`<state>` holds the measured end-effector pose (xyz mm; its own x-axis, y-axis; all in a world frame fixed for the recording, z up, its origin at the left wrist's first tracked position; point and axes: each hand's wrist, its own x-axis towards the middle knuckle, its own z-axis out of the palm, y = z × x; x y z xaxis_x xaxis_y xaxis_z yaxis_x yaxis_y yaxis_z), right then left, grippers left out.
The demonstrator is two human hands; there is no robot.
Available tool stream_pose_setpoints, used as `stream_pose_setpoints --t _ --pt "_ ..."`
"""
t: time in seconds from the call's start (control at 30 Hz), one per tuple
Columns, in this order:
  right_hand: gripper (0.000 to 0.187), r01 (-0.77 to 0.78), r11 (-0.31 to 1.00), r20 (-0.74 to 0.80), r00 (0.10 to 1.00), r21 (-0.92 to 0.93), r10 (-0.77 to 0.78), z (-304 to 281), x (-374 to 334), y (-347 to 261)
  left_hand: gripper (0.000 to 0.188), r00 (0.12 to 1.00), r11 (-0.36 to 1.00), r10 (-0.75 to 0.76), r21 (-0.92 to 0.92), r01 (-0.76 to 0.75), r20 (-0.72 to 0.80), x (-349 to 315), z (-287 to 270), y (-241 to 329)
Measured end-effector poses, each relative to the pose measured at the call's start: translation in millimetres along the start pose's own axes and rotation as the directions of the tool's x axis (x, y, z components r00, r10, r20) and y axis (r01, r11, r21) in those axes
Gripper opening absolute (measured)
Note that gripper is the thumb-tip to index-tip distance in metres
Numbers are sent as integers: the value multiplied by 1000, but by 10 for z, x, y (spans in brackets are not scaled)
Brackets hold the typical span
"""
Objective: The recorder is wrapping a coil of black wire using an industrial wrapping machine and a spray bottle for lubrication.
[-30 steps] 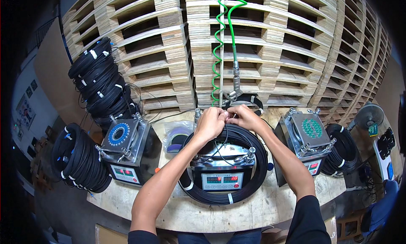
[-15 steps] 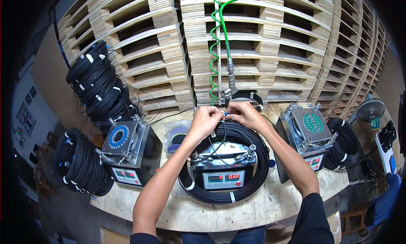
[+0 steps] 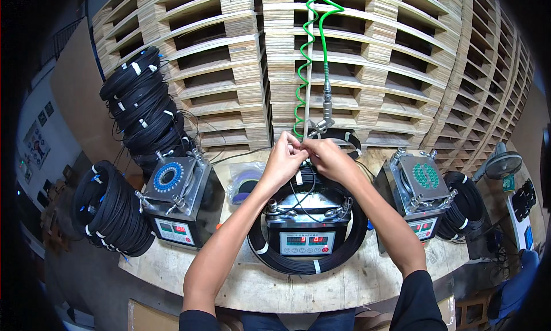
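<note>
My left hand (image 3: 285, 163) and my right hand (image 3: 333, 160) meet above the far side of a large black cable coil (image 3: 344, 262). Both are closed in a pinch, fingertips touching. The thin black cable (image 3: 313, 183) rises from the coil toward them, and its end is hidden between the fingers. Inside the coil stands a metal-topped machine (image 3: 310, 202) with clamp knobs and a lit red display. A white tie (image 3: 299, 177) wraps the coil just below my left hand.
Similar machines stand left, with a blue ring of holes (image 3: 169, 176), and right, with green round patterns (image 3: 426, 175). Stacked cable coils (image 3: 112, 216) flank the left side; more coils (image 3: 462, 202) lie right. Wooden pallets (image 3: 229, 61) rise behind. A green air hose (image 3: 325, 50) hangs centrally.
The whole view has shifted slightly. Both hands stay together over the coil's far side, their fingers rearranged; the small blue tip seen between them before is now hidden.
</note>
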<state>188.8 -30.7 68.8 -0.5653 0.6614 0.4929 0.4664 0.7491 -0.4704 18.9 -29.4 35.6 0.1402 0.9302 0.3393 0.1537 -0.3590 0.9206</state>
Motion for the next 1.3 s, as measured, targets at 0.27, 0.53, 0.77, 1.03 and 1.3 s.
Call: stream_pose_setpoints --t 0.27,0.53,0.77,1.03,1.3 --pt "10 -95 990 -167 980 101 111 74 -10 145 21 946 917 -124 -330 225 300 33 -344 31" --pt "37 -425 900 157 887 -96 435 94 82 115 28 886 872 39 417 -256 462 228 -521 -148" --pt "19 -388 899 88 922 203 378 281 -49 417 29 783 735 206 436 -520 587 406 -459 -287" --pt "22 -432 840 178 902 329 394 220 -23 383 23 793 842 184 322 -432 581 448 -364 -341" --pt "21 -413 793 207 911 448 357 214 -74 438 18 763 788 375 253 -561 526 351 -375 -353"
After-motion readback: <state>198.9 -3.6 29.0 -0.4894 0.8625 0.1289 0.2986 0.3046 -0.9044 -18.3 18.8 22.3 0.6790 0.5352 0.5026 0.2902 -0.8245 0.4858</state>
